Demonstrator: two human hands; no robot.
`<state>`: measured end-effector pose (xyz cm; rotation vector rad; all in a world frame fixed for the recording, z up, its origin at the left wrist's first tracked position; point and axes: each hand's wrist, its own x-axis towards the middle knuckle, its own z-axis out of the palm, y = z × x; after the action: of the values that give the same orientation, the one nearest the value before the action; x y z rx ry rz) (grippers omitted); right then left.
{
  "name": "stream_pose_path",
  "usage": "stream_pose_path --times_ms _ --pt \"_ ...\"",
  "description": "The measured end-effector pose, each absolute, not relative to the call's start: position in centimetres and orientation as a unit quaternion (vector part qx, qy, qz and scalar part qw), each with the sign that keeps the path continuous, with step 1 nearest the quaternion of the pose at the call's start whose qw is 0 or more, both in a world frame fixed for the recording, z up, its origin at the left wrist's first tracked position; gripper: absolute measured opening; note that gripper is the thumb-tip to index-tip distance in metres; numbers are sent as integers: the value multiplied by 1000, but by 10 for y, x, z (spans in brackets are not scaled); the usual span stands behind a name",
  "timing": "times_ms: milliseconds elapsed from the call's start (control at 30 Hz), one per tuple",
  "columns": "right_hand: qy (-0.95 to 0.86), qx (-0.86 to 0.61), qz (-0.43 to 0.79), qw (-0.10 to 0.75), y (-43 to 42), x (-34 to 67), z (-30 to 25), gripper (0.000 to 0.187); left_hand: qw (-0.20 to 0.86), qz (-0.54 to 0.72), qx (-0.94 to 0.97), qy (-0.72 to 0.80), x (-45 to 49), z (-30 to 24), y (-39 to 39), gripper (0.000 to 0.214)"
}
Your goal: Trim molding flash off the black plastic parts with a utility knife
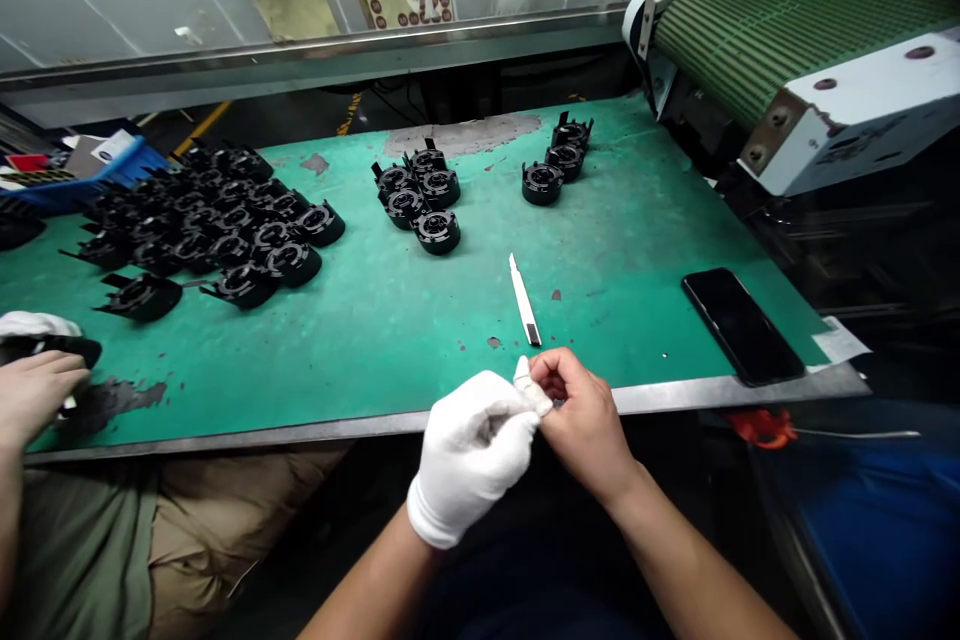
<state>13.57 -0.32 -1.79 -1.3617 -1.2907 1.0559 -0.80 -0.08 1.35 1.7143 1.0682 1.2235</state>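
My left hand [480,455], in a white knitted glove, has its fingers closed against a white finger cover [531,388] at the thumb of my right hand. Bare otherwise, my right hand [585,415] has its fingers curled in; whether anything lies inside them is hidden. Both hands meet over the table's front metal edge. Just beyond them a slim silver craft knife [523,300] lies on the green mat [600,300]. Farther back stand a small group of round black plastic parts [437,231] and a short row of the same parts [541,182].
Many more black parts [240,282] crowd the left side. A co-worker's hand [41,385] holds a black part there. A black phone [742,325] lies at the right edge, below a green conveyor belt [810,10]. A blue bin [112,175] stands far left.
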Motion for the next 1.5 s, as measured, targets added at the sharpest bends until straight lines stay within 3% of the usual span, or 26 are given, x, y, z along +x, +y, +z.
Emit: stream_pose_path --times_ms 267,467,600,933,1167,1300,1500 --pt "-493 -578 420 497 -4 138 -20 16 333 472 661 478 -13 -4 -3 20" --pt "-542 -601 340 478 -4 139 -19 13 269 406 739 465 -16 -4 1 25" --pt "-580 -596 298 469 -7 138 -22 10 237 362 750 500 -14 -1 5 9" --pt "-628 -568 285 449 -3 135 -16 8 304 341 757 467 -15 2 -3 11" --pt "-585 -596 314 452 1 132 -24 34 235 310 773 501 -16 -5 2 12" --pt "-603 -594 281 452 -1 132 -25 37 285 331 762 477 -14 -1 0 11" --pt "-695 -573 148 408 -2 138 -15 26 391 399 673 485 -14 2 -5 15"
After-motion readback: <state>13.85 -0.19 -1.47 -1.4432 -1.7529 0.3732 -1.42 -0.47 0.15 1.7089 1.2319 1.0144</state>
